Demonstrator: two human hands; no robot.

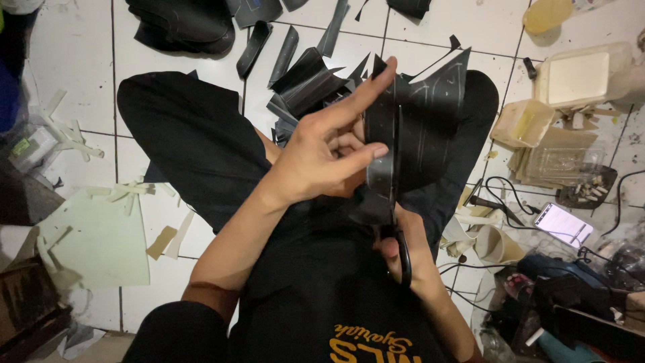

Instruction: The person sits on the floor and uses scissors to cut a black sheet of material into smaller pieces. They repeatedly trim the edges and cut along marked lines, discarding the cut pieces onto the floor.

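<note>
Both hands busy over the lap: left hand (pixel 322 158) pinches a black marked foam sheet piece (pixel 416 128), right hand (pixel 403 245) just below it grips black-handled scissors (pixel 402 252), blades against the sheet.

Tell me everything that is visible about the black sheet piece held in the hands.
The black sheet piece looks thin, matte and flexible, like foam or rubber, with faint pale lines drawn on it and pointed corners. It is held upright above the lap. The left hand pinches its edge, and black scissors in the right hand cut upward into it.
</note>
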